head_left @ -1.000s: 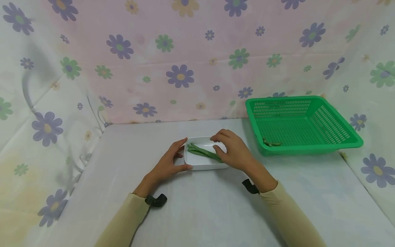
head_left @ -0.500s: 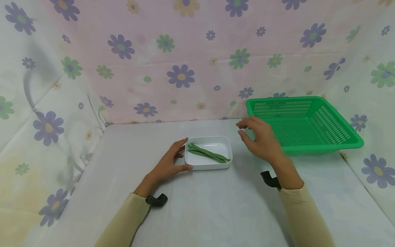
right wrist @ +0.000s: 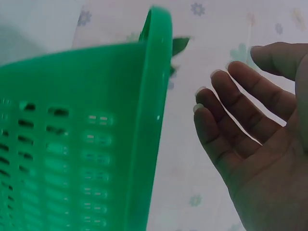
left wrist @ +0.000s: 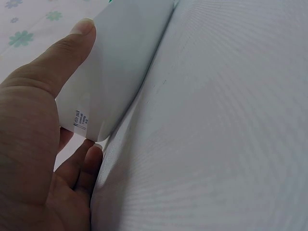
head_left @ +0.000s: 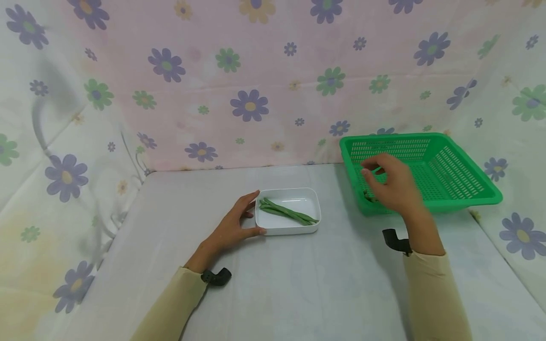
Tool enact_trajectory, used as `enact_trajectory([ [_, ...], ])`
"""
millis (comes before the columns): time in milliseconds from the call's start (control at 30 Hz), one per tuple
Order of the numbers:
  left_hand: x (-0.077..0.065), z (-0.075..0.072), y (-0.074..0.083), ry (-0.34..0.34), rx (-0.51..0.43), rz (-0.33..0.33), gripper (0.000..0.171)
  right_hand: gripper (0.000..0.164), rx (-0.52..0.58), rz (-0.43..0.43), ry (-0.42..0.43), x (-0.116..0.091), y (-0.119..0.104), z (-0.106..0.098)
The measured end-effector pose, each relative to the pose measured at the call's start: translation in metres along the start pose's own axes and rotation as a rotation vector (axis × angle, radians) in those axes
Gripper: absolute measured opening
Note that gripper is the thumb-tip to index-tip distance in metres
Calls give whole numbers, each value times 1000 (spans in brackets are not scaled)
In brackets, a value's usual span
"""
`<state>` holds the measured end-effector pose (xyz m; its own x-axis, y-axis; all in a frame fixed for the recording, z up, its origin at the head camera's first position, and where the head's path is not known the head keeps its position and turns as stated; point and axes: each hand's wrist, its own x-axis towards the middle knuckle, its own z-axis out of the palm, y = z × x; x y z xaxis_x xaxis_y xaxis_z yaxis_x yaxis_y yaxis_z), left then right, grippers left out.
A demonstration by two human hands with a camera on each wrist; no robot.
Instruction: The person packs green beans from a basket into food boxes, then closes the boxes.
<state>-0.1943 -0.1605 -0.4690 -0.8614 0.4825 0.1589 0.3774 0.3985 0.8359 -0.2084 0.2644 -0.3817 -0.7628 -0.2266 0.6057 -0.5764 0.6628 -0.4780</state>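
- Where the dish stands on the table, the left hand grips its left end, thumb at the near corner and forefinger at the far one.
- Green beans lie slantwise inside the dish, their right tips toward its near right corner.
- Right of the dish and well apart from it, the right hand hangs by the basket, fingers loosely bent around nothing, thumb spread from them.
- At the basket corner nearest the dish, some pods show inside, partly hidden by that hand.
- Small print marks the dish's outer wall beside the left hand.
- Behind the dish hangs a flowered curtain.
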Motion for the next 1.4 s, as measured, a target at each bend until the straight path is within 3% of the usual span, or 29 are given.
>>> enact_trajectory([
  [100, -1, 0, -1, 4, -4, -5, 102, 18, 0, 12, -47, -4, 8, -7],
  [200, -1, 1, -2, 7, -4, -6, 103, 23, 1, 68, -153, -7, 15, -16],
  [433, 7, 5, -42, 3, 20, -1, 109, 30, -1, 232, -402, -11, 27, -26],
  [633, 7, 3, -42, -6, 34, 20, 107, 31, -17, 277, -529, -14, 36, -25],
  [1033, 9, 4, -43, -17, 65, 24, 107, 36, -35, 340, -665, -14, 39, -20],
  [1400, 9, 4, -42, -2, 22, 13, 106, 39, -45, 371, -689, -13, 39, -19],
])
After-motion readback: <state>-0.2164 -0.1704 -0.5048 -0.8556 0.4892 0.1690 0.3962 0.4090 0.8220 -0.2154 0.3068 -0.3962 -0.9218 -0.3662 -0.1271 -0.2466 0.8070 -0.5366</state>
